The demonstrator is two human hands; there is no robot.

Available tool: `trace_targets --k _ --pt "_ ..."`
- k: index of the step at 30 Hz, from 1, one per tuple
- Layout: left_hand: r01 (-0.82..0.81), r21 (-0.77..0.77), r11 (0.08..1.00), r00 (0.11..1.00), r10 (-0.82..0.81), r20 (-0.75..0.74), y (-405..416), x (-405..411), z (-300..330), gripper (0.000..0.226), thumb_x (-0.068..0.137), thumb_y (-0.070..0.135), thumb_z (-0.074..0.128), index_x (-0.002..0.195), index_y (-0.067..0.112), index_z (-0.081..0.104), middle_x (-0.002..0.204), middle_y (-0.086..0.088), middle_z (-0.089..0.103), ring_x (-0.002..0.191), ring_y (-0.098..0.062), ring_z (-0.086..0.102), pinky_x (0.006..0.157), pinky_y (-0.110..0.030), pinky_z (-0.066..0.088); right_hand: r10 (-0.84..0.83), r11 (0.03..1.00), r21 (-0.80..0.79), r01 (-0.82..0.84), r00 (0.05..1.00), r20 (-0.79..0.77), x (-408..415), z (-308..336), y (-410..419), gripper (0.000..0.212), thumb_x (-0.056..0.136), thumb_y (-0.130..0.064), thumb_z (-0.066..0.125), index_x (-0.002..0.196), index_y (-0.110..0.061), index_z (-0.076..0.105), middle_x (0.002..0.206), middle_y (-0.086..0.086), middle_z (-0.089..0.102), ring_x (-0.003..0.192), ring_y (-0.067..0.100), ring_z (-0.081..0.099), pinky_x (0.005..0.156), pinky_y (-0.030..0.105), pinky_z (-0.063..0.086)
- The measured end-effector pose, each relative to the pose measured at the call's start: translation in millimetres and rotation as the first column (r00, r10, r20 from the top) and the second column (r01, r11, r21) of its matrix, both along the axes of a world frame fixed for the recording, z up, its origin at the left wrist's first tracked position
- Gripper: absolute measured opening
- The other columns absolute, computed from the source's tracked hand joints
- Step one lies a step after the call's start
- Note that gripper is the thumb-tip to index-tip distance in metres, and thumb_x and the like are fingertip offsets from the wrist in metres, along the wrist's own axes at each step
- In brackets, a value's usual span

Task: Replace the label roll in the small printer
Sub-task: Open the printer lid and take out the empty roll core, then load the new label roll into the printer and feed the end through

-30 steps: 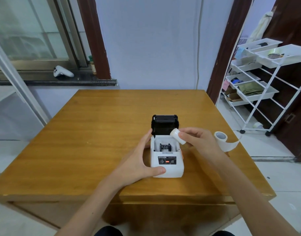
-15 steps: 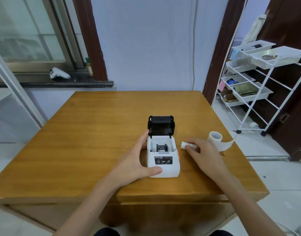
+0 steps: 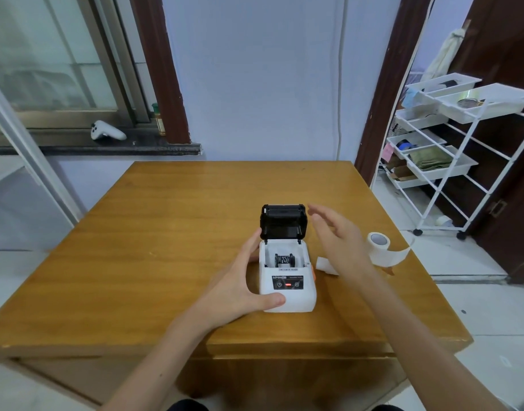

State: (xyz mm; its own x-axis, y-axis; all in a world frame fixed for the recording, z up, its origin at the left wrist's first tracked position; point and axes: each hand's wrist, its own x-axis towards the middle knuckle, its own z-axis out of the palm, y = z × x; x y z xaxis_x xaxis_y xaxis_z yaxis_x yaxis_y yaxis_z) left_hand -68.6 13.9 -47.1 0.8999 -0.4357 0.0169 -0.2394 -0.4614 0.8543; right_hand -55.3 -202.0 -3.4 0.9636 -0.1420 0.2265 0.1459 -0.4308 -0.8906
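Note:
A small white printer [image 3: 287, 287] sits on the wooden table [image 3: 166, 232] with its black lid [image 3: 284, 221] flipped up. Its roll bay shows only a dark spindle part [image 3: 284, 259]. My left hand [image 3: 243, 280] grips the printer's left side and front corner. My right hand [image 3: 341, 241] hovers open just right of the lid, holding nothing. A small white roll [image 3: 324, 265] lies on the table between the printer and my right wrist, partly hidden. A larger white label roll [image 3: 379, 247] with a loose tail stands further right.
The table's right edge lies close beyond the large roll. A white wire rack on wheels [image 3: 450, 161] with trays stands on the floor at right. A white game controller [image 3: 106, 131] rests on the window sill at left.
My right hand carried the small white roll out of the printer, set it on the table beside the printer, let go and lifted open toward the lid. My left hand stayed on the printer.

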Motion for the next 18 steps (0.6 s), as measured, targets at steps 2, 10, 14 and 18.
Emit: trace_targets --k 2,10,14,18 --pt "0.0 -0.001 1.0 1.0 0.0 0.006 0 0 0 0.117 0.065 0.053 0.087 0.14 0.072 -0.001 0.143 0.044 0.036 0.136 0.019 0.032 0.111 -0.024 0.028 0.044 0.999 0.023 -0.044 0.999 0.012 1 -2 4 0.034 0.101 -0.02 0.042 0.132 -0.021 0.056 0.115 -0.024 0.061 0.097 -0.022 0.053 0.076 -0.003 0.038" --pt "-0.01 -0.006 1.0 1.0 0.01 -0.019 1 1 -2 0.121 0.066 0.049 0.088 0.137 0.072 -0.007 0.14 0.048 0.032 0.132 0.025 0.029 0.105 -0.015 0.025 0.086 0.992 0.085 -0.088 0.996 0.028 7 -2 6 0.039 0.102 -0.025 0.042 0.14 -0.026 0.048 0.132 -0.018 0.052 0.112 -0.015 0.046 0.083 -0.007 0.033" --pt "-0.021 0.005 1.0 1.0 0.021 -0.016 1 1 -2 0.126 0.063 0.053 0.087 0.137 0.072 -0.013 0.147 0.039 0.034 0.136 0.018 0.031 0.109 -0.021 0.026 0.061 0.991 0.117 -0.07 0.995 0.076 0 -4 7 0.032 0.101 -0.021 0.045 0.128 -0.023 0.061 0.124 -0.012 0.064 0.111 -0.007 0.056 0.091 0.006 0.042" --pt "-0.014 0.006 1.0 1.0 0.014 -0.011 2 1 -2 0.123 0.064 0.053 0.087 0.135 0.075 -0.011 0.139 0.048 0.031 0.135 0.019 0.032 0.108 -0.02 0.027 0.086 0.992 0.078 -0.099 0.984 0.154 -17 -11 6 0.026 0.099 -0.016 0.048 0.114 -0.022 0.069 0.109 -0.015 0.068 0.105 -0.003 0.061 0.087 0.012 0.047"
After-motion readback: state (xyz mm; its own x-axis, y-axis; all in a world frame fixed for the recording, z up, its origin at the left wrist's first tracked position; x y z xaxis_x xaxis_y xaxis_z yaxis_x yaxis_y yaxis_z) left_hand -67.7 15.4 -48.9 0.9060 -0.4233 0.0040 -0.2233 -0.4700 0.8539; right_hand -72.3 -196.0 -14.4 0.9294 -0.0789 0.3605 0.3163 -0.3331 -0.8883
